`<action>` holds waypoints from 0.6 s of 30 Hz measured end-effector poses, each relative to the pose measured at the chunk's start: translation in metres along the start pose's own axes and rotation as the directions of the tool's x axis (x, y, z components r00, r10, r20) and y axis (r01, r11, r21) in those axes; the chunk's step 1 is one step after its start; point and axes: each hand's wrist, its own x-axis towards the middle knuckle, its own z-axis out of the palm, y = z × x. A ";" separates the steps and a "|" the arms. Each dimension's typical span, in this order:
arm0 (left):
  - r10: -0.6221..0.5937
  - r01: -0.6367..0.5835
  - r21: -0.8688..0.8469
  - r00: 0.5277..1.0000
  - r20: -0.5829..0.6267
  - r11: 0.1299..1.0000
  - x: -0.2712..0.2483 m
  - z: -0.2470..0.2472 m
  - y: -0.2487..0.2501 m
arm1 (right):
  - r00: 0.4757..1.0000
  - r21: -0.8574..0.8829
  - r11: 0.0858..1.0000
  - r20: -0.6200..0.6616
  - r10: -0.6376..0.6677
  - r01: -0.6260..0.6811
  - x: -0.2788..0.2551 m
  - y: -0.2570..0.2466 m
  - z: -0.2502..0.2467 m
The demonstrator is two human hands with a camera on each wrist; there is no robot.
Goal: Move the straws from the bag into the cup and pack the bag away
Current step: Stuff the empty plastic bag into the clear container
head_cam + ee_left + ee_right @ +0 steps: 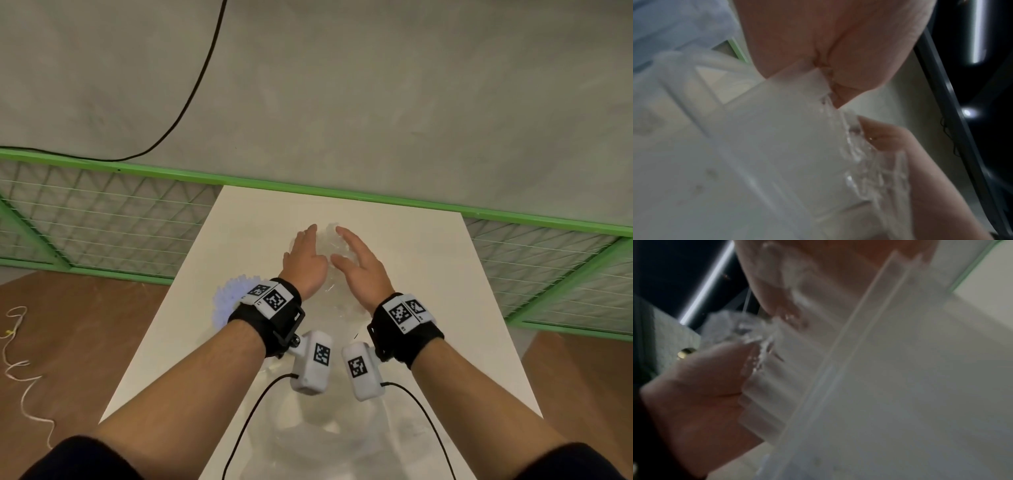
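Observation:
A crumpled clear plastic bag (325, 245) sits on the white table (428, 274), squeezed between my two hands. My left hand (303, 260) presses its left side and my right hand (363, 270) its right side, the fingers of both straight. The left wrist view shows my left palm (828, 40) on the wrinkled bag (869, 162), with the right hand (900, 146) opposite. In the right wrist view the bag (756, 331) lies between my right palm (818, 264) and the left hand (705, 386). A tuft of pale straws (224, 301) shows behind my left wrist; the cup is hidden.
Something clear and plastic (308, 438) lies near the table's front edge, too faint to identify. A green-framed mesh fence (102, 219) runs behind the table. A black cable (191, 96) crosses the grey floor and a white cord (20, 370) lies on the brown floor at left.

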 end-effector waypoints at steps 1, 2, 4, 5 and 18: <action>0.037 -0.037 -0.010 0.999 -0.006 0.999 0.001 0.001 -0.003 | 0.999 0.054 0.998 -0.013 -0.035 0.036 0.000 0.002 -0.001; 0.079 -0.079 -0.023 0.997 -0.020 0.997 0.002 0.001 -0.005 | 0.997 0.093 0.993 -0.018 -0.074 0.076 -0.001 0.004 -0.002; 0.154 -0.157 -0.053 0.986 -0.056 0.986 0.003 0.001 -0.007 | 0.991 0.147 0.980 -0.026 -0.134 0.136 -0.002 0.006 -0.003; 0.179 -0.183 -0.055 0.981 -0.073 0.982 0.003 0.000 -0.008 | 0.989 0.157 0.976 -0.031 -0.148 0.151 -0.003 0.006 -0.004; 0.255 -0.248 0.680 0.963 0.092 0.690 -0.012 -0.016 -0.013 | 0.956 -0.419 0.860 0.117 -0.268 0.292 0.005 -0.011 -0.028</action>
